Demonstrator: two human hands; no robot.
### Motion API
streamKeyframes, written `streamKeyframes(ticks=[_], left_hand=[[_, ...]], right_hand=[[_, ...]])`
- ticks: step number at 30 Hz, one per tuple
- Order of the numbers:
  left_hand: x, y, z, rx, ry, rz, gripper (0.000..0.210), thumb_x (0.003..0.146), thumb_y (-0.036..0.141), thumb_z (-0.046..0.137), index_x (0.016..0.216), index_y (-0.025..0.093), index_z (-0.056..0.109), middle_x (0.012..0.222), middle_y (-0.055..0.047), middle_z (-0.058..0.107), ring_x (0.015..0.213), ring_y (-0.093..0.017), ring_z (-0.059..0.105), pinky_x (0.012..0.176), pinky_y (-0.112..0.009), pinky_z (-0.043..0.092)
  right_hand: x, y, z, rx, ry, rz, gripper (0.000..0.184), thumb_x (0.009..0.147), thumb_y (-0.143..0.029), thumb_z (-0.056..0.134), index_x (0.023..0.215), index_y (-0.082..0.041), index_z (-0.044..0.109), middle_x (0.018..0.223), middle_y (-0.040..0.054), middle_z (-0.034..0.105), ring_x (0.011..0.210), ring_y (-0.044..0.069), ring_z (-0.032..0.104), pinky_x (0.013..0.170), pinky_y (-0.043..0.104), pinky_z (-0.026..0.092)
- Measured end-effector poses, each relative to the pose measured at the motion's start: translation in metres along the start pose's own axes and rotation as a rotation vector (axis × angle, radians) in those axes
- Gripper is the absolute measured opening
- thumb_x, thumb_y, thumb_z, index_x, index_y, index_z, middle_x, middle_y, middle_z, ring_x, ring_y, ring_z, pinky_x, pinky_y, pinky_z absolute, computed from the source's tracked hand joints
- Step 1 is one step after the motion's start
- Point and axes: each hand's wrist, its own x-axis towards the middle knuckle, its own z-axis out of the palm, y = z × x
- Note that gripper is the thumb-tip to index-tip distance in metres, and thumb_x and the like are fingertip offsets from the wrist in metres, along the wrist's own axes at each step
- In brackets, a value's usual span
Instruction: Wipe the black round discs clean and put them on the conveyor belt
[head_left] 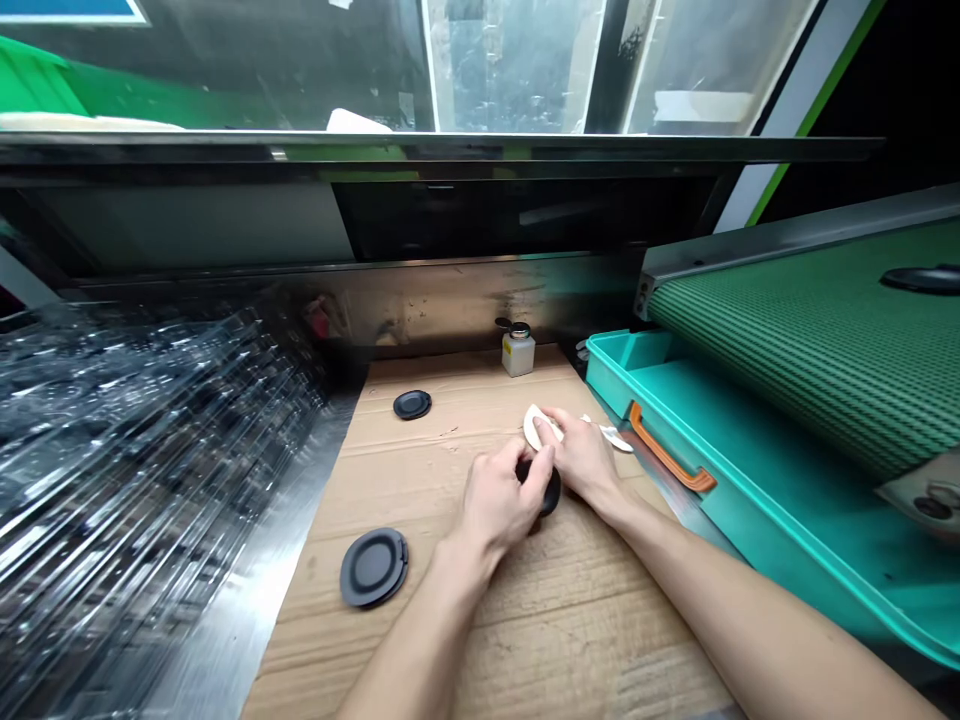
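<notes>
Head view. Black disc, one: over the cardboard, gripped by the left hand; round, no long axis; facing hidden by fingers. White pad, one: under the right hand's fingers, just beyond the disc; curved edge pointing left; long axis partly covered. Bottle, one: upright, far end.

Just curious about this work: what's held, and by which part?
The left hand holds a black piece, seemingly by its edge; the right hand a white pad by its right side.
</notes>
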Motion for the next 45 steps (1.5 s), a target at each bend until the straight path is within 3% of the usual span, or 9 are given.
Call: streamKeyframes(ticks=[8,12,20,25,29,32,38,42,45], left_hand=[[-0.002,-0.018,-0.004,0.443,-0.044,-0.153,0.049,0.086,0.063,0.042,0.095,0.02,0.064,0.1,-0.013,0.06,0.081,-0.026,0.061,0.069,-0.035,0.039],[-0.007,-0.01,-0.008,0.393,-0.083,-0.171,0.071,0.061,0.076,0.063,0.099,0.016,0.062,0.105,-0.019,0.057,0.095,-0.037,0.056,0.076,-0.042,0.041],[-0.009,-0.001,-0.011,0.347,-0.161,-0.177,0.047,0.065,0.05,0.071,0.1,0.02,0.063,0.104,-0.014,0.057,0.096,-0.034,0.056,0.081,-0.042,0.042],[0.02,-0.015,-0.052,0.401,-0.091,-0.236,0.046,0.066,0.036,0.07,0.109,0.021,0.062,0.11,-0.011,0.053,0.094,-0.027,0.059,0.086,-0.036,0.044],[0.063,-0.054,-0.109,0.578,-0.002,-0.295,0.061,0.058,0.033,0.074,0.115,0.016,0.059,0.111,-0.013,0.054,0.1,-0.029,0.057,0.09,-0.037,0.044],[0.09,-0.088,-0.14,0.543,-0.075,-0.276,0.079,0.057,0.033,0.075,0.13,0.015,0.048,0.111,-0.011,0.056,0.098,-0.026,0.06,0.089,-0.035,0.046],[0.108,-0.124,-0.153,0.349,-0.161,-0.361,0.084,0.055,0.034,0.077,0.132,0.016,0.047,0.11,-0.009,0.057,0.088,-0.021,0.062,0.083,-0.033,0.049],[0.097,-0.113,-0.158,0.157,-0.118,-0.426,0.083,0.057,0.03,0.076,0.132,0.018,0.044,0.11,-0.008,0.057,0.092,-0.021,0.061,0.08,-0.031,0.05],[0.08,-0.096,-0.165,0.101,-0.274,-0.432,0.088,0.055,0.027,0.079,0.135,0.021,0.042,0.105,-0.006,0.059,0.097,-0.021,0.06,0.086,-0.032,0.049]], right_hand=[[0.001,0.001,0.002,-0.01,0.008,-0.011,0.035,0.095,-0.046,0.045,0.12,-0.03,0.063,0.101,0.0034,0.071,0.096,0.026,0.065,0.082,0.034,0.045],[0.0,-0.001,0.001,-0.02,0.016,-0.002,0.036,0.096,-0.047,0.043,0.121,-0.03,0.063,0.1,0.0037,0.071,0.095,0.025,0.065,0.08,0.033,0.045],[-0.001,-0.001,-0.001,-0.055,0.001,0.01,0.037,0.096,-0.049,0.041,0.12,-0.03,0.062,0.095,0.0048,0.071,0.09,0.025,0.066,0.073,0.032,0.043],[0.001,0.0,0.003,-0.061,-0.003,0.008,0.037,0.095,-0.049,0.041,0.119,-0.031,0.063,0.094,0.0051,0.071,0.089,0.025,0.065,0.073,0.032,0.041],[0.0,-0.001,0.003,-0.034,0.001,0.009,0.034,0.096,-0.047,0.04,0.119,-0.033,0.061,0.091,0.004,0.071,0.086,0.025,0.065,0.071,0.032,0.04],[0.0,-0.003,0.0,-0.032,-0.025,0.033,0.034,0.096,-0.048,0.038,0.116,-0.033,0.062,0.087,0.0042,0.071,0.081,0.025,0.065,0.069,0.032,0.039],[0.0,-0.006,-0.006,-0.014,-0.051,0.037,0.033,0.097,-0.046,0.036,0.109,-0.03,0.063,0.084,0.0043,0.069,0.077,0.023,0.064,0.068,0.031,0.038],[0.0,-0.007,-0.007,0.009,-0.059,0.045,0.034,0.097,-0.045,0.036,0.106,-0.029,0.064,0.084,0.0049,0.07,0.078,0.023,0.064,0.069,0.031,0.038],[0.0,-0.007,-0.008,0.027,-0.072,0.048,0.034,0.097,-0.045,0.036,0.106,-0.028,0.064,0.085,0.0059,0.07,0.079,0.023,0.065,0.07,0.031,0.039]])
